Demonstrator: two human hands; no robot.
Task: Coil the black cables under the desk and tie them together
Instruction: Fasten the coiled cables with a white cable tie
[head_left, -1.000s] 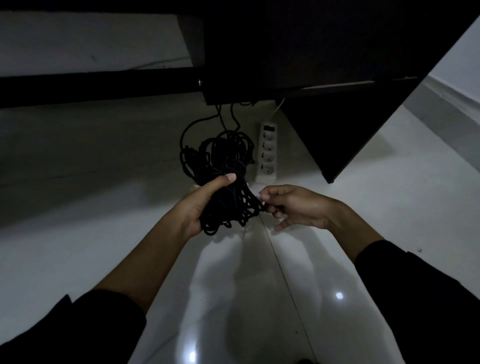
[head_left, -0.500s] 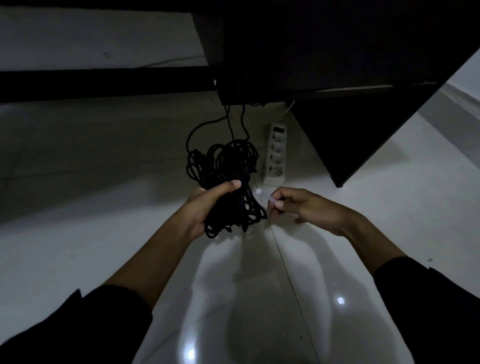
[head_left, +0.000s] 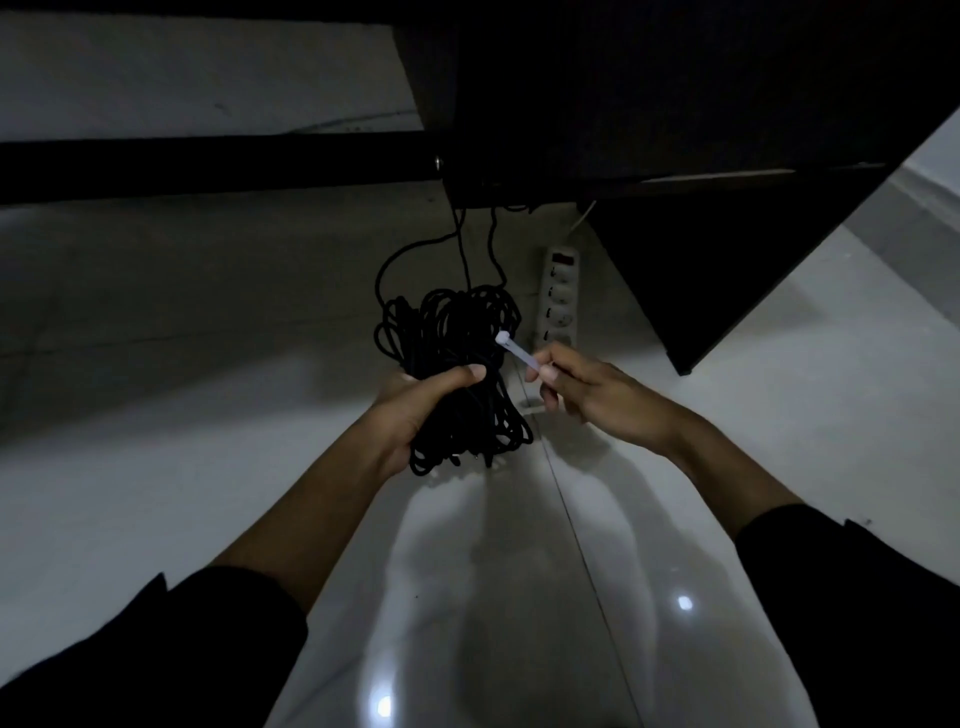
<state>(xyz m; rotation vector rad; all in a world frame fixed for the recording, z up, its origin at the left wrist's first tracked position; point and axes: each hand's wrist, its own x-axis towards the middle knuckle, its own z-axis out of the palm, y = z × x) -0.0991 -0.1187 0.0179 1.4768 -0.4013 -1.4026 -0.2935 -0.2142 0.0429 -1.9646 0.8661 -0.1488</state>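
Coil gripped, tie pinched, binding not yet done.
The bundle of coiled black cables (head_left: 457, 374) is clenched in the left hand (head_left: 415, 410) above the floor before the dark desk (head_left: 675, 104); a white plastic cable tie (head_left: 514, 353) is pinched by the right hand (head_left: 597, 395). Loops could be spilled if the clench slackens.

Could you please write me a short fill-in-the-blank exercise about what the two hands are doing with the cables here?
1. The left hand grips the bundle of ______ cables.
2. The right hand pinches a white ______ tie.
3. The white power strip lies on the ______ beyond the hands.
4. Cables run from the bundle up toward the underside of the ______.

Missing words: black; cable; floor; desk
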